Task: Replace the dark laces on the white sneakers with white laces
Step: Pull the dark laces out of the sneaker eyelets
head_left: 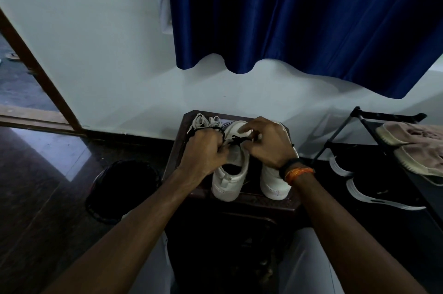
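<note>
Room: pale wall behind, blue curtain (299, 17) hanging above, dark glossy floor, doorway at far left
Counter: small dark counter (263, 202) carries both white sneakers with heels toward the person, so the lace rows face away and lie within reach of both hands
Left sneaker: left sneaker (230, 173) is the one being worked; its dark lace (236, 140) crosses between the hands
Left grip: left hand (206, 152) curls round a loop of dark lace, apparently to pull it free
Right grip: right hand (266, 142) pinches the same lace at the eyelets, steadying it
Right sneaker: right sneaker (275, 183) waits just beside, mostly covered by the wrist
White laces: white laces (206, 122) lie bundled at the far-left corner, ready for threading
Hidden: eyelets and fingertips are covered by the hands; how much lace remains threaded cannot be told
Side: shoe rack (383, 140) at right is cut off
</note>
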Action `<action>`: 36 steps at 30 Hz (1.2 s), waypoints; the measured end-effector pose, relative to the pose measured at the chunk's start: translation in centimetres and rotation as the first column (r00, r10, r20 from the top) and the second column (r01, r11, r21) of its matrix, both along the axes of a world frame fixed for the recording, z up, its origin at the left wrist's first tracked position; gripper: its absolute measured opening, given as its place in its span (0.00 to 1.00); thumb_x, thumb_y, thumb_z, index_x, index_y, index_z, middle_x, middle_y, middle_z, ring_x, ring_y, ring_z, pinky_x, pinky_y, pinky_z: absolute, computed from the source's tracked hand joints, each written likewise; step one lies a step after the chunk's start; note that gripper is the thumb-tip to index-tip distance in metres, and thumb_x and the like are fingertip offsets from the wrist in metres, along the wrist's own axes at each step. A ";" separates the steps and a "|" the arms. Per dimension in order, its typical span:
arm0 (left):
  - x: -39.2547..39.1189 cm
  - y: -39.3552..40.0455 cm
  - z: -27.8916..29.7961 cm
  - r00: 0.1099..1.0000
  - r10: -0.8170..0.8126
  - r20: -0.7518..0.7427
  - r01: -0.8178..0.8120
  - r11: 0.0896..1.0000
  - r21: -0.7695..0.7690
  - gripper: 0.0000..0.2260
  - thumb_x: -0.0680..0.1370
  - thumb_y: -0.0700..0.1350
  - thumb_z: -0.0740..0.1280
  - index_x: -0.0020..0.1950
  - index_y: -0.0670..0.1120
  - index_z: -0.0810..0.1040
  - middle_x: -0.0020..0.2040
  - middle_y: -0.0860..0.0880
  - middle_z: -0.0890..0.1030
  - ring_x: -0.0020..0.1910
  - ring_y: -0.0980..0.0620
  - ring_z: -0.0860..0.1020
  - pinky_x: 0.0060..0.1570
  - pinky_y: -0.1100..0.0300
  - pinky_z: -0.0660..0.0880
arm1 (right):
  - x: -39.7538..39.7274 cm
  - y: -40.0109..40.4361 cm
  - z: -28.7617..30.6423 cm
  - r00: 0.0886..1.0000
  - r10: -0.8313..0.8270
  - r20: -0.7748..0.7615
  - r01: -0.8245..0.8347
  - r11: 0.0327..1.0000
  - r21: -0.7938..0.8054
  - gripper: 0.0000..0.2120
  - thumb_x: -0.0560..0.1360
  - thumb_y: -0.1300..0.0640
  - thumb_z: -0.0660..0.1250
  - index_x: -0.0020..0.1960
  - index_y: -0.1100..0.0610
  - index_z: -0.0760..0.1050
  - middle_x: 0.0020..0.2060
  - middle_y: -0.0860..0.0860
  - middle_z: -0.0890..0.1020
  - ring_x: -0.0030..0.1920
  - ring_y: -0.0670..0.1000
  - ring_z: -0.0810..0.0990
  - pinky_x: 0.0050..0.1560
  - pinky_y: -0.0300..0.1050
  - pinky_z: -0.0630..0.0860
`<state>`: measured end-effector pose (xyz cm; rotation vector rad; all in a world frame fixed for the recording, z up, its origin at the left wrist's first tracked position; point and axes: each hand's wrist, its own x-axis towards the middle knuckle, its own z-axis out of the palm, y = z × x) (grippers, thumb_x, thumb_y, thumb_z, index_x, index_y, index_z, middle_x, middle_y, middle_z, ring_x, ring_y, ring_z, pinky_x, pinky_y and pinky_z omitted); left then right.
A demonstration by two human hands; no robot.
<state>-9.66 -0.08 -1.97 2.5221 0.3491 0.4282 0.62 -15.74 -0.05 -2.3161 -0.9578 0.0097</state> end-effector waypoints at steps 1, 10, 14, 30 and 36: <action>0.0 -0.1 0.0 1.000 -0.006 -0.009 0.006 1.000 0.001 0.13 0.73 0.50 0.68 0.34 0.42 0.77 0.32 0.46 0.79 0.32 0.45 0.78 0.35 0.48 0.79 | -0.1 0.2 0.2 0.997 0.040 0.062 -0.036 0.997 -0.073 0.14 0.67 0.54 0.72 0.53 0.49 0.84 0.51 0.46 0.84 0.48 0.48 0.81 0.47 0.40 0.76; 0.0 -0.1 0.1 0.999 -0.017 -0.027 0.019 0.997 0.080 0.10 0.74 0.45 0.69 0.35 0.41 0.75 0.37 0.46 0.78 0.36 0.44 0.78 0.36 0.49 0.77 | -0.9 0.8 -0.9 0.943 0.070 0.326 -0.006 0.981 -0.193 0.13 0.73 0.47 0.64 0.40 0.53 0.84 0.40 0.50 0.81 0.46 0.56 0.79 0.39 0.50 0.75; -0.3 0.3 0.0 1.000 -0.015 -0.009 0.015 0.995 0.096 0.11 0.73 0.43 0.69 0.35 0.41 0.72 0.37 0.47 0.76 0.36 0.44 0.77 0.36 0.50 0.76 | 0.1 -0.4 -0.8 0.948 -0.296 0.117 0.291 0.955 0.063 0.06 0.72 0.55 0.71 0.37 0.54 0.81 0.41 0.51 0.82 0.42 0.55 0.80 0.41 0.44 0.72; 0.0 0.0 0.2 1.000 -0.008 0.005 0.007 0.993 0.119 0.11 0.76 0.52 0.68 0.43 0.44 0.78 0.42 0.48 0.81 0.41 0.45 0.79 0.37 0.56 0.69 | -2.7 2.4 -0.3 0.925 0.104 0.366 0.039 0.931 -0.363 0.11 0.73 0.59 0.67 0.52 0.53 0.85 0.44 0.55 0.83 0.55 0.59 0.77 0.42 0.47 0.73; -0.3 0.0 0.2 1.000 0.007 -0.005 -0.006 0.991 0.136 0.09 0.76 0.46 0.68 0.38 0.44 0.75 0.33 0.48 0.76 0.37 0.42 0.78 0.34 0.56 0.67 | -1.9 1.1 -0.7 0.956 -0.157 0.248 0.187 0.977 -0.104 0.05 0.70 0.56 0.70 0.43 0.54 0.85 0.39 0.54 0.85 0.46 0.58 0.80 0.44 0.49 0.77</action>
